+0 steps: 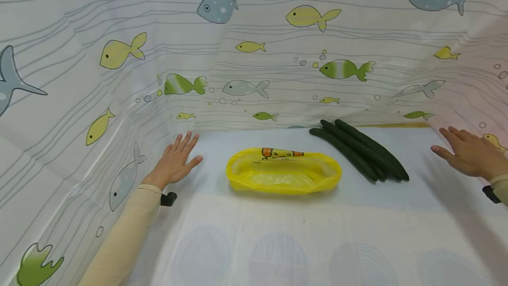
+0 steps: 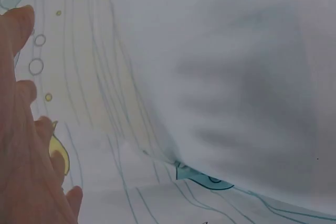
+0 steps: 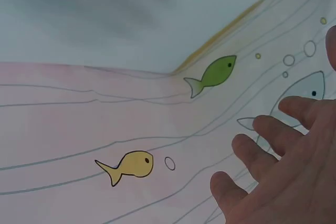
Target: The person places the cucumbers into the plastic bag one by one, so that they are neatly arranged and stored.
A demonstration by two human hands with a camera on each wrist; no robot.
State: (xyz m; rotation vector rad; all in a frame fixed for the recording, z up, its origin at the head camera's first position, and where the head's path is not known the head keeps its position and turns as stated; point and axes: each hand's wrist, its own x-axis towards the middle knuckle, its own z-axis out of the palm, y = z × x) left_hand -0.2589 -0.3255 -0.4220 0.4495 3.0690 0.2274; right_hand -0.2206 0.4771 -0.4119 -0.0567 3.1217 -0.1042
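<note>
Left hand (image 1: 174, 162) and right hand (image 1: 468, 151): fingers spread, nothing gripped, set wide apart, apparently to stay off the items; yellow bag (image 1: 283, 183) lies between, mouth gaping, presumably for access, cucumbers (image 1: 359, 147) just beside it

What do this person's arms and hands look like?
The left sleeve is long, plain and beige; the right sleeve, partly visible, is also beige. A small black device sits at each wrist. The left hand and right hand wear no gloves.
</note>
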